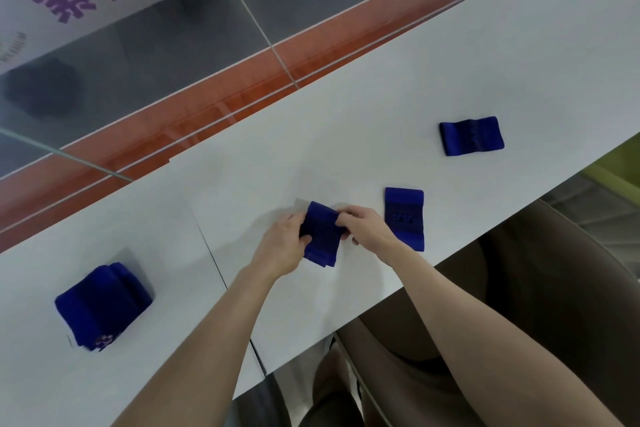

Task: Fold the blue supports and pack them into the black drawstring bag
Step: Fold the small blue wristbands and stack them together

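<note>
On the table (346, 107), the middle support (320, 239) lies between the left hand (284, 244) and the right hand (363, 227), a second support (404, 218) just right of it, a third support (471, 135) farther right and behind, and a bundled support (104, 302) well apart at left.

Both hands meet on one piece just below the middle of the frame.
The left hand (285, 241) curls thumb and fingers round the left edge of a folded blue support (322, 243), and the right hand (363, 227) pinches its upper right edge. The bare left forearm (207, 340) and right forearm (467, 322) rise from the lower edge, converging.
</note>
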